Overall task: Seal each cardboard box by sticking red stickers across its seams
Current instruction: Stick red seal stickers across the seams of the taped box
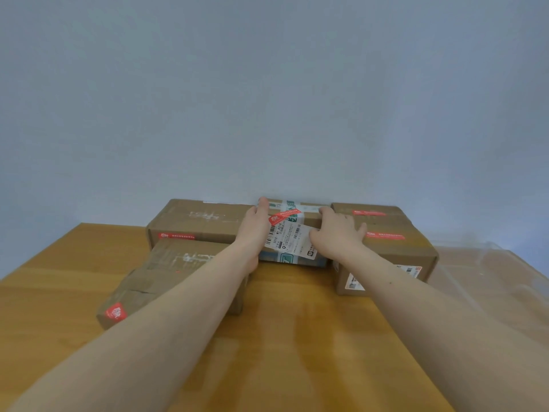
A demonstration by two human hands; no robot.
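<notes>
A small cardboard box [309, 217] with a white shipping label [292, 240] and green-printed tape stands at the far middle of the table, against the wall. A red sticker [283, 216] lies slanted across its top. My left hand [255, 224] lies flat along the box's left side, fingers straight and reaching the far edge. My right hand [337, 230] rests on the box's right part, its fingers spread over the top. A box at the back left [202, 220], a front-left box [166, 272] and a right box [395, 242] each carry red stickers.
The boxes stand on a wooden table [297, 337] pushed against a pale blue wall. A clear plastic sheet or container [487, 278] lies at the table's right edge. The near half of the table shows only my forearms.
</notes>
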